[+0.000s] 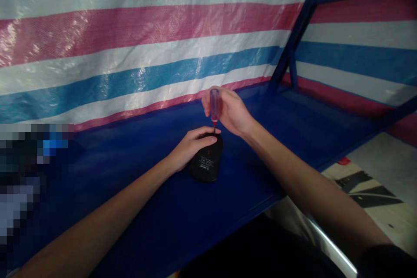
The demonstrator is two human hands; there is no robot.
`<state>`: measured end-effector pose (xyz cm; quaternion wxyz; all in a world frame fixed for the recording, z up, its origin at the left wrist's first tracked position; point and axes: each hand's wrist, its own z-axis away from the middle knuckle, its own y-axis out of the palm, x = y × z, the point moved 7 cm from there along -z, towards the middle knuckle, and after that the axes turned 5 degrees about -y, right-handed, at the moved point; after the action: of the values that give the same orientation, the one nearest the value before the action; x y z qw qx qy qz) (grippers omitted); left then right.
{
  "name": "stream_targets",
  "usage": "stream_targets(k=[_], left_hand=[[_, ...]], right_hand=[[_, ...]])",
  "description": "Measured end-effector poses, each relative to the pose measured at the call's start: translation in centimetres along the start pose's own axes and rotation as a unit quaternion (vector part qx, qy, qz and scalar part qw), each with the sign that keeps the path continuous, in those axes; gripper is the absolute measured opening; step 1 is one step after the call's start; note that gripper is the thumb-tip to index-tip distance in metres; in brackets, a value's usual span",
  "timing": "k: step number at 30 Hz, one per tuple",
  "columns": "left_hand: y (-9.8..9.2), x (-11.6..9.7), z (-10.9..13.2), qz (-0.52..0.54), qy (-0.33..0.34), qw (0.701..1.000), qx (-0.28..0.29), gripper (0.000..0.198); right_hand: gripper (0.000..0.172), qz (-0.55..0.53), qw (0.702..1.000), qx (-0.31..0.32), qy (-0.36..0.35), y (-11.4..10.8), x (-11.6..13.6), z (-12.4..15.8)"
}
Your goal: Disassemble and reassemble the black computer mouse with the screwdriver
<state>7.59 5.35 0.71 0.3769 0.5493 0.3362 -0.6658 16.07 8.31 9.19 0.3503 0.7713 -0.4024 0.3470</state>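
Observation:
A small black device with a rounded near end and white printing lies on the blue surface; its exact kind is unclear. My left hand is closed on its left side and far end, thumb across the upper face. A screwdriver with a see-through purplish handle and a red collar stands upright over the device's far end. Its shaft points down beside my left fingertips, and the tip's exact seat cannot be made out. My right hand grips the handle, fingers curled around it and slightly blurred.
The blue tabletop stretches left and right. Behind it hangs a striped plastic sheet. A dark blue metal frame rises at the right. Pixelated shapes fill the left edge. Patterned flooring shows at the lower right.

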Motion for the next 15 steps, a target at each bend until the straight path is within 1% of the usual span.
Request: stream_targets(k=[3,5,6,8,10,12,15], left_hand=[[-0.1,0.1,-0.3,0.012,0.021,0.999,-0.025,0.022],[-0.4,0.2,-0.3,0.02,0.033,0.997,-0.061,0.015],[-0.6,0.3,-0.3,0.024,0.04,0.996,-0.081,0.015],[-0.8,0.3,0.0,0.032,0.067,0.991,-0.11,0.016],[-0.9,0.2,0.2,0.038,0.092,0.988,-0.115,0.023],[-1.0,0.2,0.2,0.036,0.1,0.988,-0.11,0.027],[-1.1,0.2,0.2,0.02,0.1,0.989,-0.109,0.027]], right_hand=[[0.03,0.032,0.999,-0.032,-0.016,0.9,-1.1,0.6],[0.03,0.109,0.992,-0.061,-0.027,1.7,-1.7,1.4],[0.031,0.164,0.983,-0.068,-0.056,2.2,-1.5,1.8],[0.03,0.27,0.957,-0.028,-0.101,3.8,-1.2,2.4],[0.03,0.332,0.935,0.009,-0.124,4.7,-1.1,2.7],[0.031,0.357,0.925,0.033,-0.127,4.9,-1.1,2.7],[0.031,0.365,0.921,0.067,-0.123,4.8,-1.2,2.4]])
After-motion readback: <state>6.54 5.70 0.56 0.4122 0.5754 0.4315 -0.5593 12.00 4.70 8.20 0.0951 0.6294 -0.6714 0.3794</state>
